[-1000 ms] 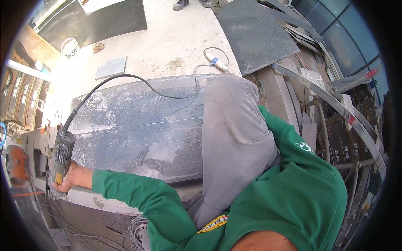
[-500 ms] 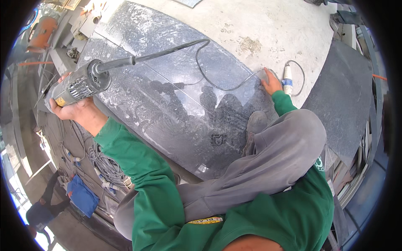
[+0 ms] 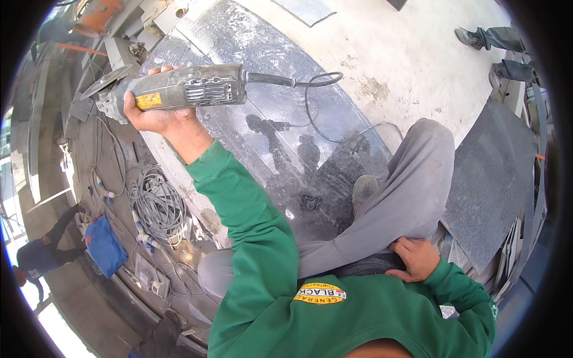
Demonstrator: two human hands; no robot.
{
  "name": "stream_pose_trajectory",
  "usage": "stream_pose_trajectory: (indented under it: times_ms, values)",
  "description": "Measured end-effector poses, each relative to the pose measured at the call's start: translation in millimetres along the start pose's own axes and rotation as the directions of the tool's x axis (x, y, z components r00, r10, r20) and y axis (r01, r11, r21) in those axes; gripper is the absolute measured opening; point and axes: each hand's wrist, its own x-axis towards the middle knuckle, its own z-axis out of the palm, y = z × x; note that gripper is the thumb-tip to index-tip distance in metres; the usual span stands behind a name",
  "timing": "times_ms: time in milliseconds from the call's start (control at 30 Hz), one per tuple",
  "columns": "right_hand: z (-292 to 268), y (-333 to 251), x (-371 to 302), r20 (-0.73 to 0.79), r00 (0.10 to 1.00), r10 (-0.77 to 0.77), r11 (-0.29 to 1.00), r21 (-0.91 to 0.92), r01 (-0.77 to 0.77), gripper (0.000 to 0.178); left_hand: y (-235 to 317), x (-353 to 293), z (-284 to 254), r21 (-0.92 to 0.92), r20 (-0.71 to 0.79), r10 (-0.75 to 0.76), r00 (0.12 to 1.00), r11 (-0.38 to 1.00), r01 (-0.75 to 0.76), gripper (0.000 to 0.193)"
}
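My left hand [image 3: 160,116] is wrapped round the body of a dusty grey angle grinder [image 3: 179,89], raised above a dark stone slab. The grinder's disc [image 3: 108,81] is at its left end, and its black power cable [image 3: 271,78] leaves the right end. That cable loops down over the wet, dust-streaked slab [image 3: 280,134], which mirrors the hand and tool. At my lap, my right hand [image 3: 416,259] has curled fingers against the grey trouser leg [image 3: 388,215] beside dark mesh material [image 3: 370,265]. What those fingers grip, if anything, is hidden.
Coiled grey cable [image 3: 156,200] and a blue cloth [image 3: 106,246] lie at left. Another dark slab [image 3: 489,185] leans over stacked pieces at right. One person's legs [image 3: 504,42] show at far right; another person [image 3: 42,253] is bent over at far left.
My left hand has swung the grinder rightward and turned it side-on. My right hand has come back from the cable and its connector at the slab's far right edge to my lap.
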Motion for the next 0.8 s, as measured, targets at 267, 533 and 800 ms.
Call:
stream_pose_trajectory:
  times_ms: [267,533,800]
  values:
    - [31,-36,-26,-0.143,0.983,0.111,0.989,0.111,-0.095,0.036,67,-7,-29,-0.021,-0.027,0.015,1.0,1.0,-0.016,0.055]
    - [-21,-42,-30,0.142,0.989,0.041,0.679,0.722,-0.132,0.02,119,-21,-37,-0.075,-0.007,0.124,0.992,0.989,-0.124,0.054]
    - [45,44,-54,0.633,0.767,-0.104,0.334,0.748,-0.573,0.023,93,-64,-94,-0.114,0.131,-0.019,0.991,0.993,0.034,0.06]
